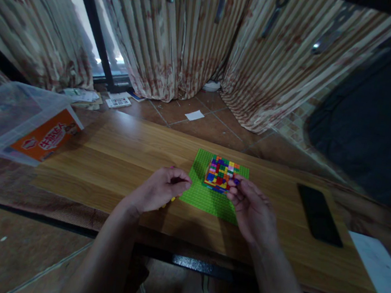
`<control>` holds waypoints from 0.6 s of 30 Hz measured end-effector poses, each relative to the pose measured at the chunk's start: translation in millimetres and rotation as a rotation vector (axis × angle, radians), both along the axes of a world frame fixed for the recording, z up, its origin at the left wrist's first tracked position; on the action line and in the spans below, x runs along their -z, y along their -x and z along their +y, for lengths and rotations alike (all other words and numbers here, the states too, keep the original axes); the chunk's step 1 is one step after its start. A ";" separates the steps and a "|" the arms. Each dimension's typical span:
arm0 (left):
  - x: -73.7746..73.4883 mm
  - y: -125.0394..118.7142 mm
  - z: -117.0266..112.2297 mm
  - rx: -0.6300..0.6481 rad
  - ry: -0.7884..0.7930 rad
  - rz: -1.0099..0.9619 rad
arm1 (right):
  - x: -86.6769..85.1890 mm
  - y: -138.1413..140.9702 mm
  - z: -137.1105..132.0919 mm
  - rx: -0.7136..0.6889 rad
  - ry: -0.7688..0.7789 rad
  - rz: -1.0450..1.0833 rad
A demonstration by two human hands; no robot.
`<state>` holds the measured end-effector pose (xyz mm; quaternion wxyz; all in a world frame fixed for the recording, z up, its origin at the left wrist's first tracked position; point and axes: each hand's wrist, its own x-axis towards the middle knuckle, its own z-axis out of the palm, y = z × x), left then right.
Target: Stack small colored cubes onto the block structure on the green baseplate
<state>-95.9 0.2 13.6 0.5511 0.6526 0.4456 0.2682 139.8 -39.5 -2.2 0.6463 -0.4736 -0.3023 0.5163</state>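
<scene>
A green studded baseplate (pixel 194 196) lies on the wooden board, carrying a block of many-coloured toy bricks (pixel 219 172). At the block's near right corner, my right hand (pixel 254 208) pinches a small dark purple toy brick (pixel 236 181) between thumb and fingers. My left hand (pixel 161 190) hovers by the baseplate's left edge with thumb and fingertips pressed together; whatever may be between them is too small to make out. Beside and partly under that hand, a few loose yellow bricks (pixel 173 199) show on the wood. Most of what lies beneath it is hidden.
A clear plastic bin (pixel 12 100) with an orange label stands at the left end of the wooden board (pixel 109 155). To the right lie a black phone-like slab (pixel 319 214) and a white paper sheet (pixel 380 264). Striped curtains (pixel 180 40) hang behind.
</scene>
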 end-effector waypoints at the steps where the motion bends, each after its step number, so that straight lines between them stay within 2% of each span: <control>1: -0.6 -0.1 -0.1 -0.004 0.003 -0.002 | 1.2 -0.7 0.5 0.011 0.001 -0.022; 4: -2.2 -0.3 -0.5 -0.014 0.012 -0.008 | 6.2 -3.4 2.3 0.085 -0.026 -0.172; 8: -2.0 0.1 -0.2 -0.025 0.022 -0.013 | 12.4 -6.2 2.7 0.226 -0.089 -0.547; 12: 0.1 1.0 0.9 -0.035 0.039 -0.035 | 13.9 -3.9 -0.7 0.226 -0.175 -0.877; 18: -1.3 1.1 0.7 -0.044 0.055 -0.045 | 18.0 -2.3 0.8 0.188 -0.230 -0.948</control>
